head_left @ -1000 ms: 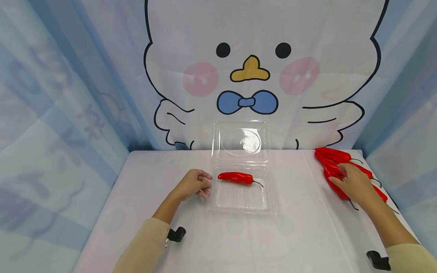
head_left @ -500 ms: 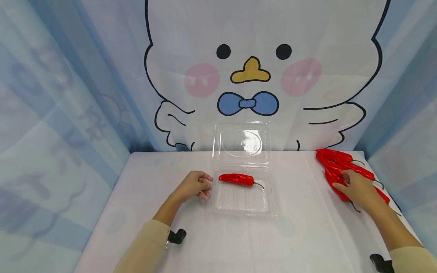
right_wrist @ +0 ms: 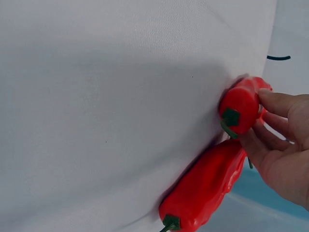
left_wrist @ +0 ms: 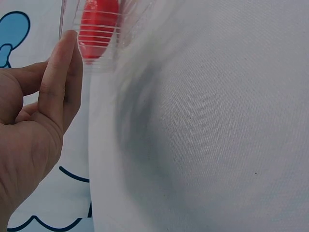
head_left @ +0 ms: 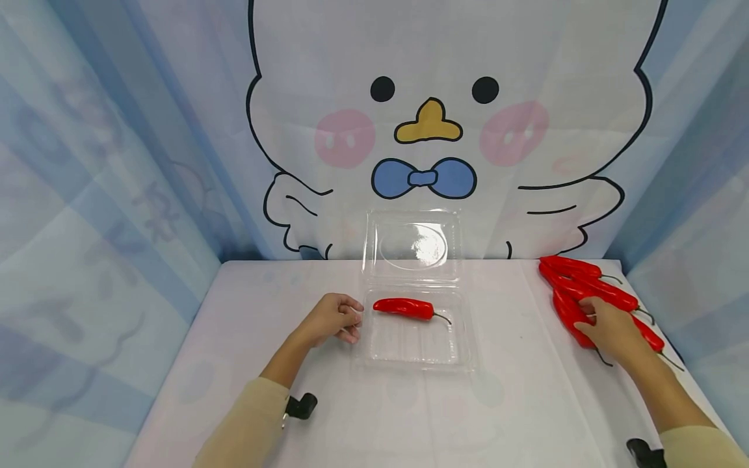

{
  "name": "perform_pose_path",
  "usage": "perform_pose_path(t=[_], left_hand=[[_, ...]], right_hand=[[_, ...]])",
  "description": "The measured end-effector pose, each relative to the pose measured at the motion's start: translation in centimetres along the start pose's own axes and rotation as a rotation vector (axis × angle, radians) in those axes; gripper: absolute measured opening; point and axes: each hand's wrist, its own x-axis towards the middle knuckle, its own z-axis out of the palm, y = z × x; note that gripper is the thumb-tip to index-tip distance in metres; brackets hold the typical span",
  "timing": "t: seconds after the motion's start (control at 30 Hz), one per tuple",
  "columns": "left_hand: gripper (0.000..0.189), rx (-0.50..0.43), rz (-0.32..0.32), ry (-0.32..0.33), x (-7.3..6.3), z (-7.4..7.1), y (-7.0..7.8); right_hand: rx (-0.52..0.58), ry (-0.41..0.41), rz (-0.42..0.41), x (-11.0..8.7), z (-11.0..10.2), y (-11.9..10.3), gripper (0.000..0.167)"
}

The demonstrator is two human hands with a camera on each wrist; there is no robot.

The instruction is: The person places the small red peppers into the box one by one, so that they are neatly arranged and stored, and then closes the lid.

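Note:
A clear plastic clamshell box (head_left: 417,356) stands open mid-table, its lid raised at the back. One red chili pepper (head_left: 404,308) lies in its base. My left hand (head_left: 335,320) is at the box's left side, fingers fairly straight and fingertips right by the wall. In the left wrist view, that hand (left_wrist: 46,94) shows nothing in its grasp. At the table's right, my right hand (head_left: 611,328) grips the nearest-left red chili pepper (head_left: 566,313) of a pile. The right wrist view has thumb and fingers on either side of this pepper (right_wrist: 240,105), green stem end outward.
More red chili peppers (head_left: 608,292) lie piled beside and behind the right hand, near the table's right edge. A cartoon-printed curtain (head_left: 430,52) hangs right behind the table (head_left: 515,403), with blue curtains at both sides.
My right hand's thumb and fingers have closed in on the chili pepper, and the hand has shifted slightly toward me. The left hand and the box stay in place.

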Motion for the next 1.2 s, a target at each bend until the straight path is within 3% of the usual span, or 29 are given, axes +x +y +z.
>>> perform_pose_path(t=[1.2], left_hand=[[0.028,-0.004,0.005,-0.003,-0.4,0.1,0.3]], right_hand=[[0.008,-0.027,0.064,0.0,1.7,0.8,0.095]])
